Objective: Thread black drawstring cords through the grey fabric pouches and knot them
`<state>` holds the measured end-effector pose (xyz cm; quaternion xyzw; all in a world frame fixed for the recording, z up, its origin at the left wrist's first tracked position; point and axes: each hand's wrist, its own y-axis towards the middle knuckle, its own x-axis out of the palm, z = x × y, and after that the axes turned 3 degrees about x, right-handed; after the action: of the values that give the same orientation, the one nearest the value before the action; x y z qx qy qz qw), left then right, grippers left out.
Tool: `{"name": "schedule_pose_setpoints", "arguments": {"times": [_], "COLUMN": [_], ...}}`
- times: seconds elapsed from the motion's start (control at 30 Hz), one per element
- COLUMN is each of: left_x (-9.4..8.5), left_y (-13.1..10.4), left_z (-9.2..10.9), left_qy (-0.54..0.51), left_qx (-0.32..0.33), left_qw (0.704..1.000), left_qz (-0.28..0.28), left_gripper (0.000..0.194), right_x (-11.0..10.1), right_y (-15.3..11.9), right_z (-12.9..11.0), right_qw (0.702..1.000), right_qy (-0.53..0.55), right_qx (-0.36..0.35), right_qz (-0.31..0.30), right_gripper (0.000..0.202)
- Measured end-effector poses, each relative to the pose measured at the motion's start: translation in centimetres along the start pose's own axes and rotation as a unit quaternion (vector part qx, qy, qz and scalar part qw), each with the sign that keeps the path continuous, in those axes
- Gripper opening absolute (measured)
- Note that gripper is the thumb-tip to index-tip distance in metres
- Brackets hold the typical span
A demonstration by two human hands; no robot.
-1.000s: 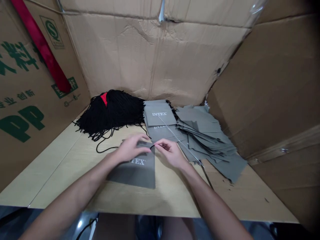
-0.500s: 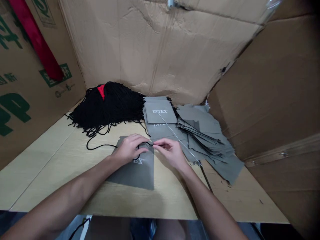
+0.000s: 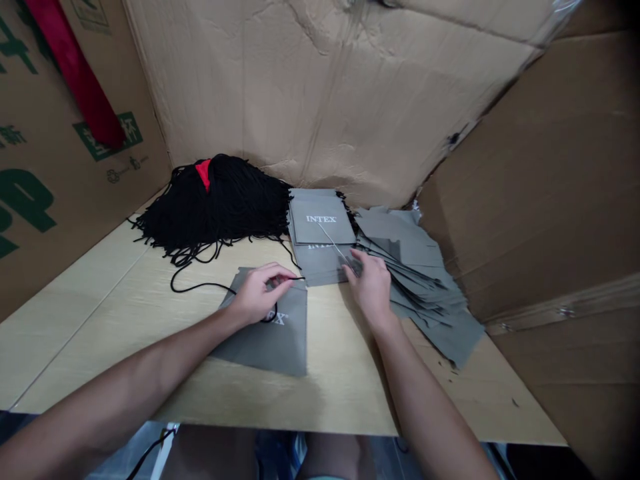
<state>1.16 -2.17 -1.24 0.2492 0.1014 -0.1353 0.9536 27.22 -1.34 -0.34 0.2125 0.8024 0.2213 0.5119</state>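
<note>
My left hand (image 3: 261,293) pinches a black cord (image 3: 297,278) near its end, over the top edge of a grey fabric pouch (image 3: 270,350) with white lettering partly hidden by the hand. The cord's other part trails left on the table. Over at the right, my right hand (image 3: 371,283) has thumb and forefinger apart around a thin metal rod (image 3: 330,238). The rod lies across stacked grey INTEX pouches (image 3: 320,208); its lower part is hidden behind my hand. Whether the fingers touch the rod is hard to tell.
A large heap of black cords (image 3: 225,207) with a red tie lies at the back left. Loose grey pouches (image 3: 430,287) spread out on the right. Cardboard walls (image 3: 240,87) surround the pale table (image 3: 240,400), and a red strip (image 3: 80,73) hangs at left.
My right hand has let go of the cord's end and moved right and slightly up to the metal rod. My left hand stays at the pouch's top edge, pinching the cord.
</note>
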Motion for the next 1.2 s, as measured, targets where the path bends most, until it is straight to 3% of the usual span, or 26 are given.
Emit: {"name": "schedule_pose_setpoints", "arguments": {"times": [0.13, 0.27, 0.4, 0.57, 0.87, 1.2], "left_x": [0.1, -0.6, -1.2, -1.6, -1.8, -1.7], "left_y": [0.4, 1.0, 1.5, 2.0, 2.3, 2.1], "left_z": [-0.5, -0.7, -1.3, -1.7, -0.8, -1.4], "left_qy": [-0.14, -0.223, -0.274, -0.307, -0.316, -0.308], "left_qx": [-0.09, -0.137, -0.132, -0.108, -0.117, -0.11], "left_qw": [0.984, 0.959, 0.938, 0.923, 0.915, 0.919], "left_qz": [0.068, 0.11, 0.164, 0.204, 0.224, 0.22], "left_gripper": [0.019, 0.026, 0.025, 0.024, 0.025, 0.024], "right_x": [0.2, -0.9, -2.7, -3.4, -3.4, -3.0], "right_y": [0.4, -0.2, -1.1, -1.2, -1.2, -1.3], "right_z": [1.2, -0.7, -3.0, -3.9, -3.7, -3.7], "right_qw": [0.996, 0.998, 0.975, 0.966, 0.965, 0.963], "right_qy": [-0.055, 0.058, 0.198, 0.235, 0.238, 0.235], "right_qx": [0.019, -0.025, -0.079, -0.092, -0.101, -0.107], "right_qz": [-0.063, 0.0, -0.057, -0.063, -0.054, -0.079], "right_gripper": [0.022, 0.02, 0.017, 0.016, 0.015, 0.017]}}
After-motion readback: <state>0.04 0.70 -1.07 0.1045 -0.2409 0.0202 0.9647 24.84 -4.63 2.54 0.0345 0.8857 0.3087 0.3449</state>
